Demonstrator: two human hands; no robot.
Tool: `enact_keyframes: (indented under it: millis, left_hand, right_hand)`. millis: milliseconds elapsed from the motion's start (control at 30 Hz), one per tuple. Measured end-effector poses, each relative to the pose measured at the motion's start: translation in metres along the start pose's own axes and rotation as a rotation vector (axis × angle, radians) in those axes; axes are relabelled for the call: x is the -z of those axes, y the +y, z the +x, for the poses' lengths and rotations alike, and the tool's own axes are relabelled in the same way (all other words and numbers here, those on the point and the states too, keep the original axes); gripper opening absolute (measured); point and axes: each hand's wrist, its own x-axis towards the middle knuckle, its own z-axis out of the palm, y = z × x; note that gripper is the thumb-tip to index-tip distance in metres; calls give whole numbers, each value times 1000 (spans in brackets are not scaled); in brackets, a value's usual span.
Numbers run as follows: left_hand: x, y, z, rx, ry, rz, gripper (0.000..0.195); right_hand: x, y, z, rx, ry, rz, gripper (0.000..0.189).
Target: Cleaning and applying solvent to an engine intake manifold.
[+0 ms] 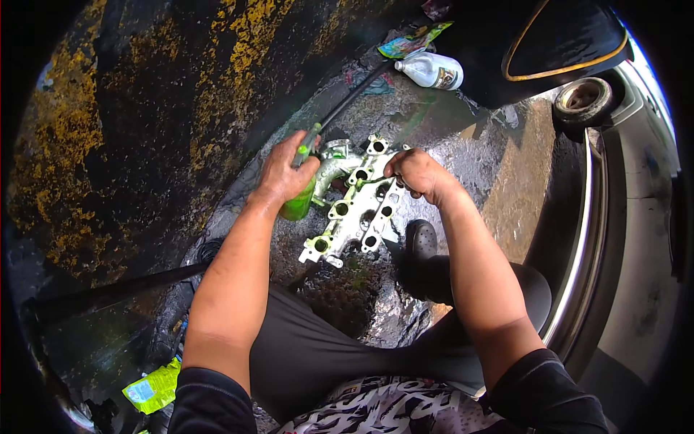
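Observation:
In my left hand (287, 168) is a clear spray bottle (297, 209) with green liquid inside. My fingers wrap around its upper part, below the spray head. Before me on the wet ground lies a cast-metal engine intake manifold (347, 217), with a row of round ports and bolt flanges along it. Green liquid wets several of its flanges. At the manifold's upper right side, my right hand (417, 172) has its fingers curled in close to the metal. What sits between those fingers is hidden, and the lower part of the bottle is partly behind my left hand.
A dark pole (355, 92) lies beyond the manifold, beside a white plastic jug (434, 70) and a crumpled packet (415, 40). A green packet (153, 386) is at lower left. A car (629, 217) stands close on the right; a stained wall (162, 108) rises on the left.

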Motion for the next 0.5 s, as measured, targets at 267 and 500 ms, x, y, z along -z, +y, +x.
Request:
enact_keyframes:
  millis: [267,500]
  left_hand:
    - [-53,-11,-11,167,-503,305,66]
    - [-69,-8,-10,135,-503,456,61]
  right_hand:
    - [9,54,104,312,126,-494,33]
    - [-34,83,86,88,76,-225,28]
